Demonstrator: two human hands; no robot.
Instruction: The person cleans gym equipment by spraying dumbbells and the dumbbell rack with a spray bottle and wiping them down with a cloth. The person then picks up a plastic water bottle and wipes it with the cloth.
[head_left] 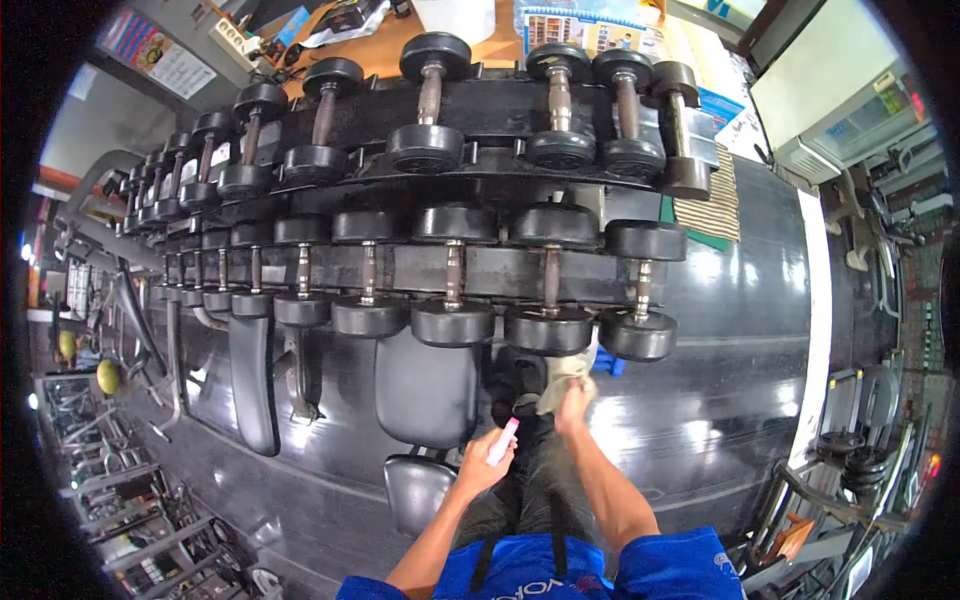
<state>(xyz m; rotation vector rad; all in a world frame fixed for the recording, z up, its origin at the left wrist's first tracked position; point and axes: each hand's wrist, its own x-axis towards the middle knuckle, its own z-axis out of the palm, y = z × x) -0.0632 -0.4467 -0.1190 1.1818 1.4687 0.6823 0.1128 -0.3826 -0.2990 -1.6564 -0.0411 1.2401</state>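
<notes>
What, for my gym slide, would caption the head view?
At a two-tier rack of dumbbells, the left hand holds a pink-and-white object and the right hand a pale cloth.

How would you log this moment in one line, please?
left hand: holding pink-and-white object | right hand: gripping pale cloth | ahead: dumbbells on black rack

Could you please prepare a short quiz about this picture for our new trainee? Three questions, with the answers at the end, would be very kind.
1. Which hand holds the beige cloth, and which holds the small pink-and-white object?
2. True or false: the dumbbells on the rack stand in one single row.
3. The shirt is: (a) red, (b) blue, (c) green.

Key:
1. Right hand; left hand.
2. False; there are two rows.
3. (b)
</notes>
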